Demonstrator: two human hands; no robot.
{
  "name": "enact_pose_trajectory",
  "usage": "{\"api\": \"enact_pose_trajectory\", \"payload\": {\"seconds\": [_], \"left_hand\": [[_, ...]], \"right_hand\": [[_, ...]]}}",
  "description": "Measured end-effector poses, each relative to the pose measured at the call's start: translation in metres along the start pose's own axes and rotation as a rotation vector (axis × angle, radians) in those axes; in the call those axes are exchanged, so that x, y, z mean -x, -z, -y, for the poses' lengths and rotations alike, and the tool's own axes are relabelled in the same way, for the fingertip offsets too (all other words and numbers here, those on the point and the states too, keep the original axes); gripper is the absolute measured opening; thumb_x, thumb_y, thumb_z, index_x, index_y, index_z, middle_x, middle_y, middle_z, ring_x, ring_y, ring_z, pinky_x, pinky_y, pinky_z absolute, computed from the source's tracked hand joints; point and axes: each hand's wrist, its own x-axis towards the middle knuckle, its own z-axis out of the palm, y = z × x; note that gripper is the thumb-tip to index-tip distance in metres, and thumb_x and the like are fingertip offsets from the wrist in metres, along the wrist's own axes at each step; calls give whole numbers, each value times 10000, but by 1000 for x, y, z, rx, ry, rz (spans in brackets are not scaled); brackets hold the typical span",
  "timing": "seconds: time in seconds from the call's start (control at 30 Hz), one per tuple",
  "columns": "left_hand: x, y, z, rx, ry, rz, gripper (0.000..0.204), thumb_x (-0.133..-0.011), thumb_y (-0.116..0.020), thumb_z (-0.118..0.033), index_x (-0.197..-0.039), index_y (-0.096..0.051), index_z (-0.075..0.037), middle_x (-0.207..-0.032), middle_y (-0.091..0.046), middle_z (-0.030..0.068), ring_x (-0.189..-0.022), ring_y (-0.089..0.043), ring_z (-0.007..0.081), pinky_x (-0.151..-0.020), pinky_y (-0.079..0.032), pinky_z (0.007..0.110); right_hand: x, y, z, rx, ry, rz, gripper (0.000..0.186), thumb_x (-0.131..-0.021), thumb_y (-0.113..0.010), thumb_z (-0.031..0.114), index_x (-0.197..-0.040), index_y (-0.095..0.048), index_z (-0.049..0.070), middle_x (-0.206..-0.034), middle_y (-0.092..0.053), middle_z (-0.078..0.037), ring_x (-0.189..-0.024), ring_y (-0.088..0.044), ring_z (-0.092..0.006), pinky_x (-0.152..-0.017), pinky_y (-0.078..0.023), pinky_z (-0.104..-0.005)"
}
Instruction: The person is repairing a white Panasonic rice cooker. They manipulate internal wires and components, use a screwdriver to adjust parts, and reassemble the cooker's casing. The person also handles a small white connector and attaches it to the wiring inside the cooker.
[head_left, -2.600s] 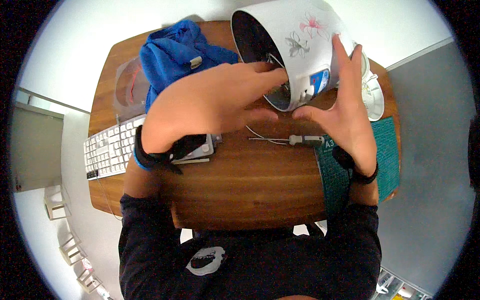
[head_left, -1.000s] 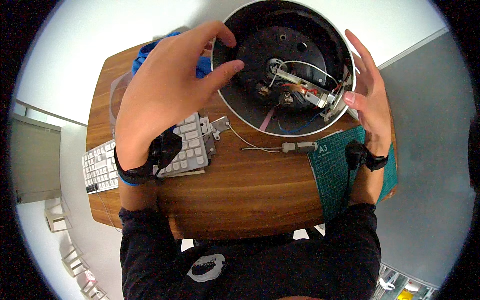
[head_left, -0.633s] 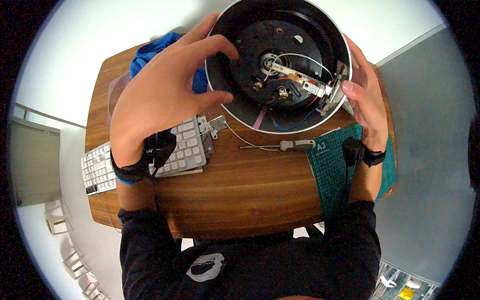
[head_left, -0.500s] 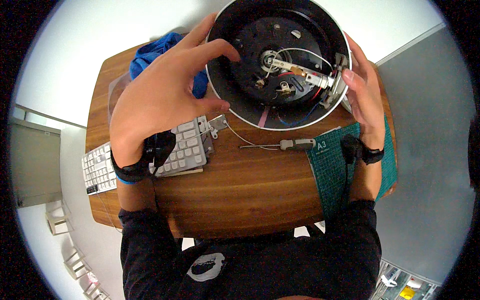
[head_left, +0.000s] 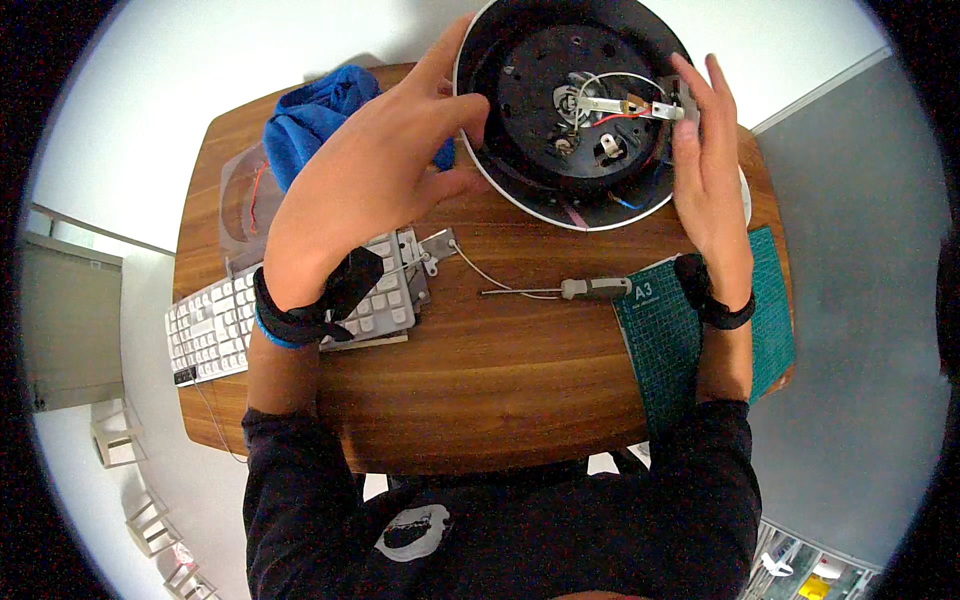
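Because the housing tilted near the tabletop's far edge, the left hand clasped it, apparently for steadiness; the right hand was splayed.

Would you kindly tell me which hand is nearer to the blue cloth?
Left. The left hand partly covers the blue cloth in this view; the right hand is farther off, at the casing's right side.

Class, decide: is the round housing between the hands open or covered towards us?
Open: the round housing faces us uncovered, showing its black interior, a white wire and a pale bar.
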Motion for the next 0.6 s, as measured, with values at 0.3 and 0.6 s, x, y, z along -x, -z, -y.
{"api": "enact_pose_trajectory", "payload": {"seconds": [0.3, 0.6], "left_hand": [[7, -22, 31, -37, -102, -125, 278, -798, -842, -93, -1015, -671, -61, -1683, -224, 268, -1317, -584, 419, -1083, -491, 430], [8, -6, 17, -36, 8, -17, 200, -857, -808, -143, -979, -695, -31, -1655, -231, 312, -1145, -684, 410, -1018, -541, 431]], "right_hand": [[-9, 19, 28, -30, 306, 382, 447, -666, -918, 337, -1009, -687, 165, -1687, -308, -150, -1548, -176, -531, -1217, -241, -692], [-4, 25, 36, 16, 255, 414, 315, -670, -902, 211, -825, -651, 100, -1682, -341, -96, -1547, -194, -519, -1198, -240, -734]]}}
